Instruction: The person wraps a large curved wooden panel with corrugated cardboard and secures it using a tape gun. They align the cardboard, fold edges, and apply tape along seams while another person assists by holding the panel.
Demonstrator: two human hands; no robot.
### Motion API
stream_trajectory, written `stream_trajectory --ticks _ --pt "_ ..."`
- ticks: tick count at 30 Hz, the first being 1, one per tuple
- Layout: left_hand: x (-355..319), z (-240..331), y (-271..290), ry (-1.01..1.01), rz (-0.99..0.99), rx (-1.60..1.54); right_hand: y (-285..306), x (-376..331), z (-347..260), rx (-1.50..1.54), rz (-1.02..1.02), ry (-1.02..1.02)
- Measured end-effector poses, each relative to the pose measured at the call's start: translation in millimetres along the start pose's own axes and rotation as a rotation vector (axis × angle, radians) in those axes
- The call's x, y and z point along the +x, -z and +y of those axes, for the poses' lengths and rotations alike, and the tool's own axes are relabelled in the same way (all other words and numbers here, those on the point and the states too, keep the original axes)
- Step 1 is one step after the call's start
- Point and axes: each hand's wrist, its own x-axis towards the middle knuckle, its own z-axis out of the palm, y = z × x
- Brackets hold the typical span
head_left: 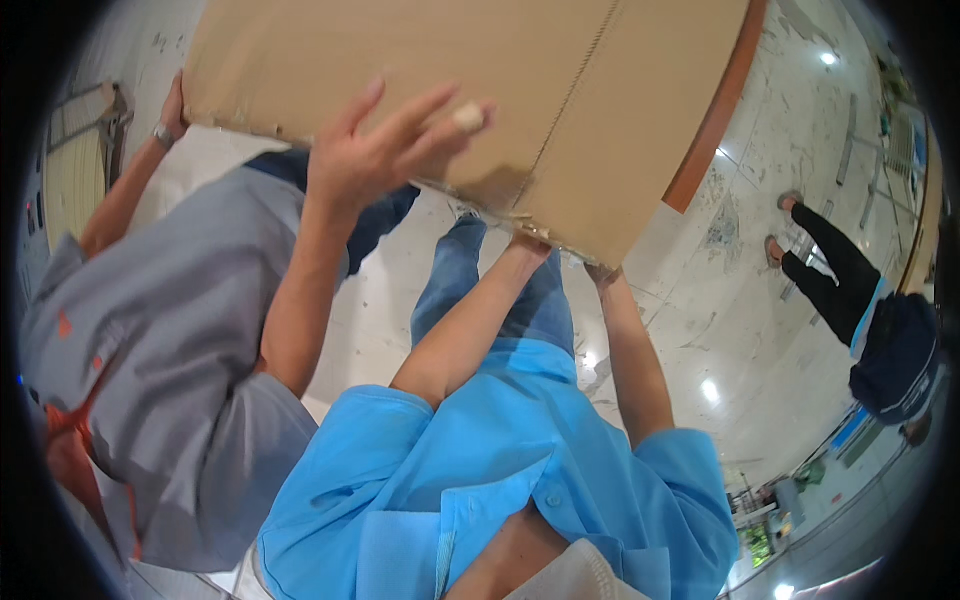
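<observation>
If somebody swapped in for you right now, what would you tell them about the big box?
Left hand: pressed up under the near edge of the large brown cardboard box; its fingers are hidden.
Right hand: under the same edge, beside the left, fingers also hidden.
A co-worker in a grey shirt shares the load, with one hand spread on the box's side and the other at its far corner.
Done: the box is off the glossy white floor.
Left: it is not yet set down.
Another person in dark clothes stands off to the right.
</observation>
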Motion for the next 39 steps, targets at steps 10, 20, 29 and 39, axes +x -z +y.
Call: stream_trajectory --ticks 10,20,29,39 --pt "-37.3 20.0 -67.3 -0.179 -0.423 1.137 -7.9 -62.7 -36.8 -0.515 0.405 -0.096" --pt "-35.1 -7.8 -93.4 -0.301 -0.446 1.198 -41.7 -75.3 -64.4 -0.57 0.306 0.013" --pt "-12.2 -64.5 -125.0 -0.065 -0.076 1.04 -80.0 -113.3 -69.1 -0.565 0.318 0.209" --pt "-1.8 -86.1 -126.7 -0.205 0.121 1.156 -138.5 -113.2 -123.7 -1.344 0.269 0.847"
